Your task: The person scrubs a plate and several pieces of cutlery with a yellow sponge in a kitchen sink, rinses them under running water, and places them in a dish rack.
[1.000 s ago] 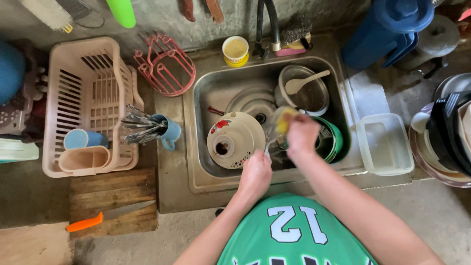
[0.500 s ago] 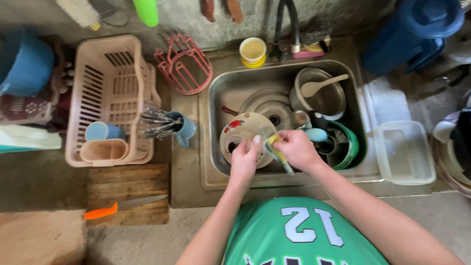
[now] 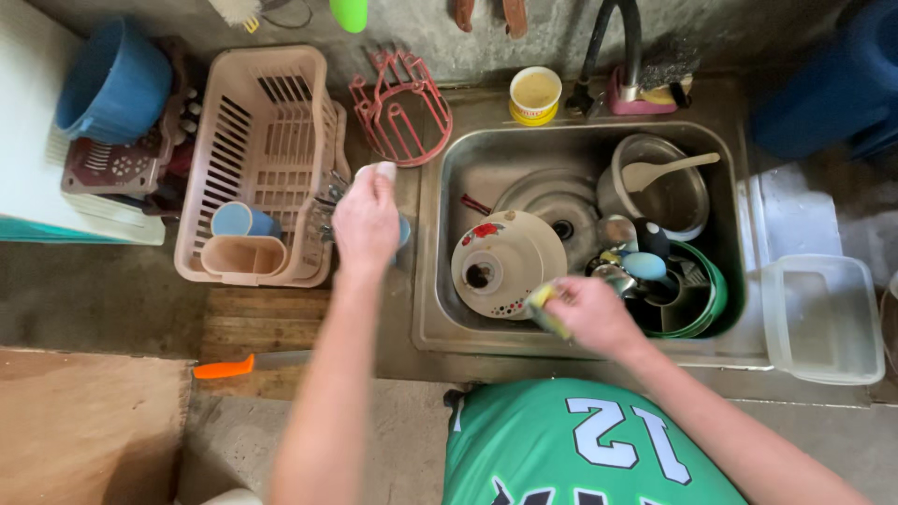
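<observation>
Left hand [image 3: 367,220] is closed around a small pale thing [image 3: 384,170] left of the steel sink [image 3: 440,281], beside the pink drying basket [image 3: 267,122]; the hand hides most of it, so I cannot tell what it is. Right hand [image 3: 591,313] grips a yellow sponge [image 3: 545,309] at the near edge of the sink, just right of the overturned patterned plate [image 3: 510,262]. Sink sits in a worn grey concrete desk [image 3: 374,365], and a clear plastic box [image 3: 823,318] right of the sink is partly cut off.
</observation>
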